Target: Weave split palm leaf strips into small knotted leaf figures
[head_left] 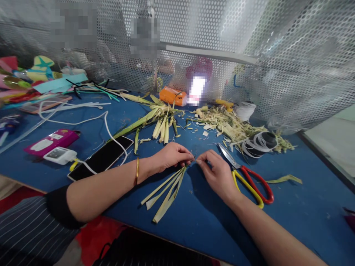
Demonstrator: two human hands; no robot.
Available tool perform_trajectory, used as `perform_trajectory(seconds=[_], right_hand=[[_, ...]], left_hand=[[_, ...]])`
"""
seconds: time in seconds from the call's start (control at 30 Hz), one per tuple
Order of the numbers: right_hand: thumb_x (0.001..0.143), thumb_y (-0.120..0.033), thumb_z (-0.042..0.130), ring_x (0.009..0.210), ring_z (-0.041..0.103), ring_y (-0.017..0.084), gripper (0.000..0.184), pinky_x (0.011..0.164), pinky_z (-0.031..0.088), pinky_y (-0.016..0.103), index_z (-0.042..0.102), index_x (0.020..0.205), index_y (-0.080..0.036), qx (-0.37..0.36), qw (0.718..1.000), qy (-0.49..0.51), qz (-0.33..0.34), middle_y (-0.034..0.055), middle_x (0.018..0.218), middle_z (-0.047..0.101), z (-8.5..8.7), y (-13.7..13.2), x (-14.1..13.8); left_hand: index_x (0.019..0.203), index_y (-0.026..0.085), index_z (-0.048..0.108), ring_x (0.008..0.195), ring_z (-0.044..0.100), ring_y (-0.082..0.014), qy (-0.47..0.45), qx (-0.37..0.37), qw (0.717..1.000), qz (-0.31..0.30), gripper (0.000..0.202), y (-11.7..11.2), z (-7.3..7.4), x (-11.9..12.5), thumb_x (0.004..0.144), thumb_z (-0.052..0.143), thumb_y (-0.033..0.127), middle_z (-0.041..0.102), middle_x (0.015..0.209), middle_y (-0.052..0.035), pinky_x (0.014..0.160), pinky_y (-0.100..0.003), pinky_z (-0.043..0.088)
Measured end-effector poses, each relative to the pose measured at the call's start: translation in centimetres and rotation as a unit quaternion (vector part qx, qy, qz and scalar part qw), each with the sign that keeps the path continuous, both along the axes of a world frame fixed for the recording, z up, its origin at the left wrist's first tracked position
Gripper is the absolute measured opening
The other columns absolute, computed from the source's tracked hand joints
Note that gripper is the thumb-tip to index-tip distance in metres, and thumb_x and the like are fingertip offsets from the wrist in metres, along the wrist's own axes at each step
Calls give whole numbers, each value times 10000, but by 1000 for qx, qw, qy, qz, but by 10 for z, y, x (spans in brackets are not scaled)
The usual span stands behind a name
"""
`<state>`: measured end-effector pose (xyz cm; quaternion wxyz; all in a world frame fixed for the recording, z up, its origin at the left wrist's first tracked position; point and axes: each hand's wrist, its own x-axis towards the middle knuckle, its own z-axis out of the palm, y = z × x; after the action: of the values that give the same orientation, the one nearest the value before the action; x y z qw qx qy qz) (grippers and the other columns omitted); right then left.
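My left hand [177,156], with a gold bangle at the wrist, is closed in a pinch on the gathered upper end of a bundle of pale green leaf strips [166,190]. The strips fan out downward over the blue table. Close beside it, my right hand [215,168] pinches a thin strand [193,160] that spans the small gap between both hands' fingertips. What the strand is made of is too small to tell. Scissors [251,181] with one red and one yellow handle lie just right of my right hand, blades apart.
Cut leaf stalks [162,122] and a heap of shredded scraps [230,125] lie behind my hands. A spool of white cord [259,144] stands at right. Leftward are a black phone [104,157], a white cable [107,122] and a purple box [52,142]. Perforated sheeting [188,33] borders the back.
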<state>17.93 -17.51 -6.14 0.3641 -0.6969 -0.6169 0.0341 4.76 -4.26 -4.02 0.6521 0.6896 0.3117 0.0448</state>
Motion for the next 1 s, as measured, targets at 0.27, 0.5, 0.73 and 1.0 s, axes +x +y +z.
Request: perform_trajectory(seconds=[0.27,0.5,0.73,1.0], right_hand=[[909,-294,564,790,621,184,136,714,455,306,668,855,-226,8,999,31,-22,34,846,669,-5,0,4],[900,-280,571,704,598,166,187,661,425,294,615,729,-221,-6,1000,-14,-12,10,732,633,0,0,-2],[923,-220,522,761,615,158,174,736,403,312,624,782,-222,12,995,-80,61,21,800,659,0,-1,-2],[921,-261,506,746,633,155,103,718,486,310,601,927,-222,12,989,139,45,37,863,659,-4,0,0]], left_hand=[[751,107,694,532,523,-66,-1,-1,1000,2,186,0,-2,1,776,655,287,643,646,-21,450,-185,309],[749,119,695,532,521,-71,-13,0,1000,0,188,1,-3,-1,750,685,306,630,629,-8,450,-184,313],[802,129,704,512,525,-73,-24,-7,999,27,160,3,-8,0,704,709,256,627,613,2,436,-184,309],[733,134,669,501,541,-80,-21,6,1000,14,93,0,-3,0,673,710,193,616,580,10,432,-184,317]])
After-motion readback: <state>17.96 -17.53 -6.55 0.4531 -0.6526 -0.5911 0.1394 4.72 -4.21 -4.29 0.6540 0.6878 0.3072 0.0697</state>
